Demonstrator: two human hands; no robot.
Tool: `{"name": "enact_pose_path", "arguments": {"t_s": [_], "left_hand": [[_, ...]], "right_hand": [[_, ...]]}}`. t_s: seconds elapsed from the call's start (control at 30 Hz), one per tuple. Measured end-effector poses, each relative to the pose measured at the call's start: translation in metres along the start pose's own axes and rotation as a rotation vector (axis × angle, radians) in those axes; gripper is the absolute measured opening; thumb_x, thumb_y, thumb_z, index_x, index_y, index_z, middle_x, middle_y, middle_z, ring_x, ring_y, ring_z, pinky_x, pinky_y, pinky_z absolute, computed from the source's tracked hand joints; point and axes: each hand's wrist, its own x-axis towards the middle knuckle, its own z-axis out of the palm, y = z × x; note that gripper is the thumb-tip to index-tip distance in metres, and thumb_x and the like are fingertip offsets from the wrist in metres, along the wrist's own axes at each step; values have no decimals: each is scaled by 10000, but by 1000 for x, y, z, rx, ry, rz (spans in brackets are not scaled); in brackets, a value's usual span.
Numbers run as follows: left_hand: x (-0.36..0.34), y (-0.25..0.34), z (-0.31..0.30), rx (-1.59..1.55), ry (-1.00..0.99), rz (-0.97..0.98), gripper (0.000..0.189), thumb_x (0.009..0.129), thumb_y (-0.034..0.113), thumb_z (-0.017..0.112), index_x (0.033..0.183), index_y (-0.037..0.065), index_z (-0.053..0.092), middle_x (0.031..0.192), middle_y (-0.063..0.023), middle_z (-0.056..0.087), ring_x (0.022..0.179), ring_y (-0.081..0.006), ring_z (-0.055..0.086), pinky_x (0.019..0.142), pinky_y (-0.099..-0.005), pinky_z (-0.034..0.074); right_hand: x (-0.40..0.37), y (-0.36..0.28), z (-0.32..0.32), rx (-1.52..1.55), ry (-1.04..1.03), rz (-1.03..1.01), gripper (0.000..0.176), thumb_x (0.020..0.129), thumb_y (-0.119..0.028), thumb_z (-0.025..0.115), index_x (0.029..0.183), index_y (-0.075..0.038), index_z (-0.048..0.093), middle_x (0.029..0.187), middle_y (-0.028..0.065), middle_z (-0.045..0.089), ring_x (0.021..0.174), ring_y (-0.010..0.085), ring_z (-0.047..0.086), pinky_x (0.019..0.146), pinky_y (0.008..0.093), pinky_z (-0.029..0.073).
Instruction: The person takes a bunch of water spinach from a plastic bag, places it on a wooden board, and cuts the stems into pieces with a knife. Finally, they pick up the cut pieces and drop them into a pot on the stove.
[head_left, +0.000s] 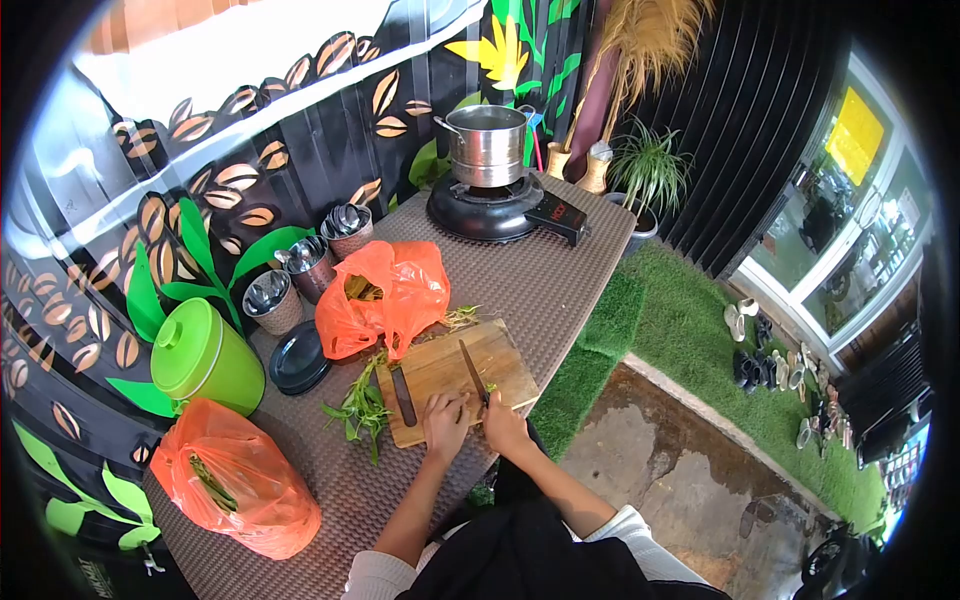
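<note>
My right hand (pixel 505 428) is closed around the handle of a knife (pixel 472 368), whose blade points away from me over a wooden cutting board (pixel 440 372). Small green bits (pixel 491 387) lie beside the blade. To its left, my left hand (pixel 445 424) rests at the board's near edge with fingers curled; what they hold, if anything, is too small to name. A long dark strip (pixel 403 396), perhaps a handle slot, shows at the board's left side. Leafy green stems (pixel 362 402) lie on the table left of the board.
An orange plastic bag (pixel 400 290) stands behind the board, another bag (pixel 250 490) at the left. Dark plates (pixel 299 357), a green lidded container (pixel 205 355) and several cutlery cups (pixel 273 302) line the wall. A steel pot (pixel 487 145) sits on a black portable stove (pixel 480 208).
</note>
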Motion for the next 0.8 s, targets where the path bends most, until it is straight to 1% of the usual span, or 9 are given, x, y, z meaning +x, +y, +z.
{"name": "enact_pose_path", "arguments": {"t_s": [0.07, 0.17, 0.23, 0.27, 0.33, 0.43, 0.5, 0.63, 0.8], "left_hand": [[4, -1, 4, -7, 0, 2, 159, 782, 88, 691, 934, 68, 733, 801, -74, 639, 807, -260, 576, 725, -351, 485], [9, -1, 8, -73, -22, -30, 151, 778, 111, 708, 920, 66, 737, 831, -75, 668, 806, -254, 577, 716, -345, 487], [12, 1, 7, -132, -106, -262, 141, 772, 132, 724, 896, 67, 738, 861, -74, 687, 815, -248, 583, 711, -345, 488], [13, 3, 7, -134, -106, -261, 141, 772, 132, 724, 896, 67, 738, 861, -74, 687, 815, -248, 583, 711, -345, 488], [13, 3, 6, -77, -30, -98, 127, 767, 135, 729, 879, 77, 738, 865, -65, 686, 803, -241, 583, 700, -341, 489], [12, 3, 5, -66, 8, -59, 98, 765, 126, 728, 851, 79, 733, 854, -54, 682, 786, -236, 578, 686, -339, 488], [13, 3, 5, -54, 10, -50, 90, 762, 122, 728, 841, 78, 731, 844, -51, 679, 778, -235, 574, 680, -339, 485], [11, 1, 5, -74, 0, -72, 76, 761, 113, 723, 828, 76, 727, 820, -48, 671, 766, -236, 567, 671, -345, 476], [9, -3, 7, -110, -12, -85, 78, 765, 105, 718, 835, 72, 727, 821, -52, 672, 766, -237, 566, 672, -339, 473]], "right_hand": [[-1, 4, -3, -5, -22, -21, 326, 920, -212, 491, 1091, 43, 382, 835, 313, 636, 824, 469, 642, 728, 539, 512], [-2, 5, -6, -19, -57, -56, 329, 919, -206, 488, 1097, 49, 380, 852, 316, 635, 824, 472, 641, 729, 540, 511], [-4, 6, -9, -30, -66, -65, 329, 918, -204, 486, 1097, 51, 380, 860, 318, 635, 825, 475, 640, 730, 541, 510], [-4, 6, -11, -31, -67, -69, 327, 917, -199, 487, 1096, 52, 380, 856, 317, 634, 825, 478, 639, 728, 542, 510], [-6, 6, -12, -31, -71, -73, 325, 915, -194, 488, 1096, 53, 381, 852, 316, 634, 825, 481, 638, 726, 544, 510], [-10, 6, -9, -68, -85, -62, 322, 906, -178, 504, 1104, 46, 385, 844, 302, 641, 825, 468, 645, 726, 538, 517], [-15, 2, 3, -158, -8, -35, 303, 863, -107, 538, 1090, 25, 386, 888, 269, 656, 822, 406, 678, 680, 464, 560], [-10, -7, 3, -171, -25, -10, 280, 868, -99, 529, 1081, 14, 386, 898, 273, 657, 829, 402, 678, 689, 460, 563], [19, -1, -14, -59, -93, -64, 264, 880, -106, 521, 1074, 21, 395, 923, 297, 647, 900, 427, 658, 748, 479, 545]]}}
